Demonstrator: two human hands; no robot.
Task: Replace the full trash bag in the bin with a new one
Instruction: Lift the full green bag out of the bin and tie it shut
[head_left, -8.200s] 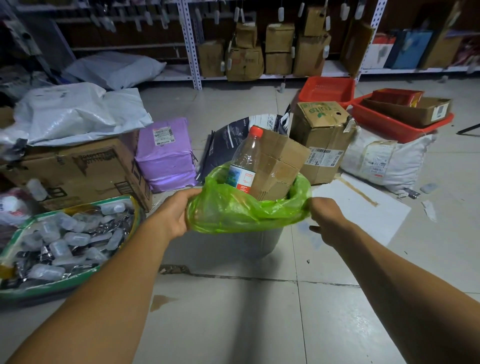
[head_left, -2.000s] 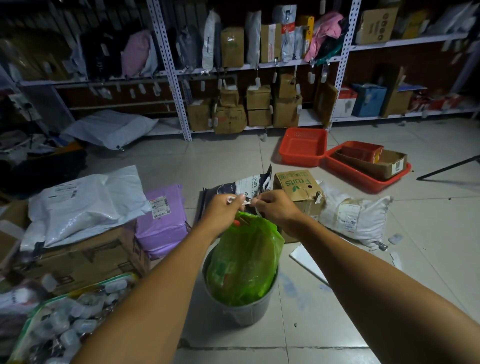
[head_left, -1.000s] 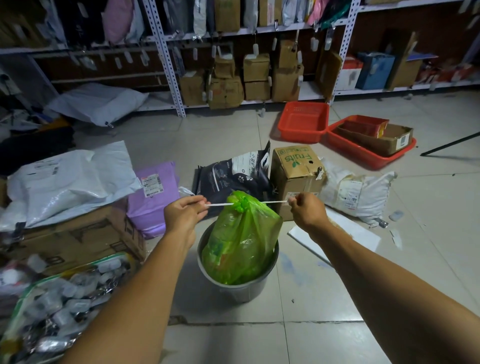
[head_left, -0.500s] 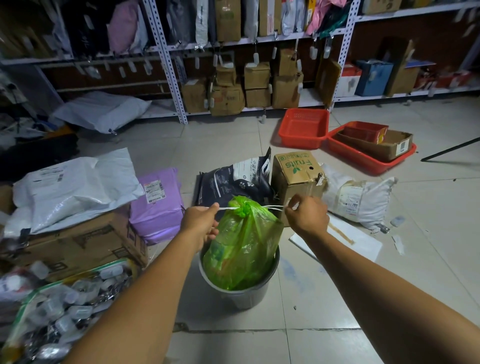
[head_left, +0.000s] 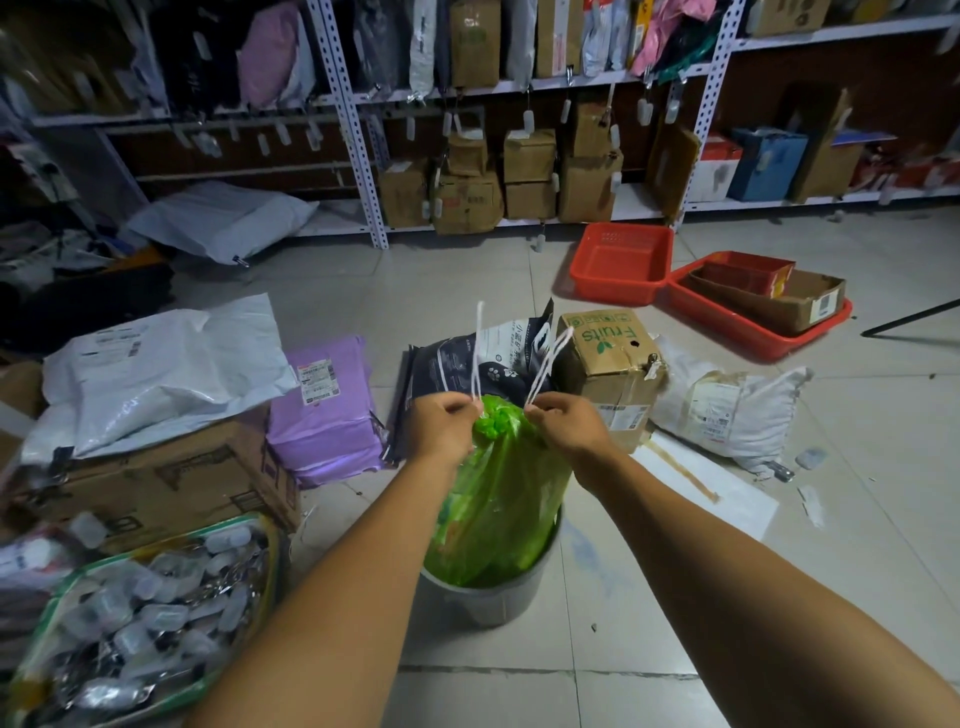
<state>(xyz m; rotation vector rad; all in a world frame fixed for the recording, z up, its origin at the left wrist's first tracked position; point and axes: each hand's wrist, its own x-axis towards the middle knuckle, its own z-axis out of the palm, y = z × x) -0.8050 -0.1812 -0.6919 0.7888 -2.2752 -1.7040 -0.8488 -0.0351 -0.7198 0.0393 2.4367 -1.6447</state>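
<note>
A: Where's the full bag?

B: The green trash bag (head_left: 498, 488) sits inside the grey bin (head_left: 488, 597), its lower part below the rim, its mouth gathered into a bunch above the bin.

A: And the hands?

B: The left hand (head_left: 441, 428) and right hand (head_left: 563, 426) flank that bunch, each grip pinched on one white drawstring (head_left: 477, 353); the loose ends stick up above the bin. I think a knot is being formed, though the fingers hide the crossing.

A: How will it handle?

B: Soft, thin film, probably slippery and easily torn if stiff rubbish pokes it. It bulges, so I'd judge it moderately heavy. Best hold is the cinched neck or the strings, lifting straight up out of the bin, clear of the fruit box (head_left: 610, 364) behind the bin.
</note>
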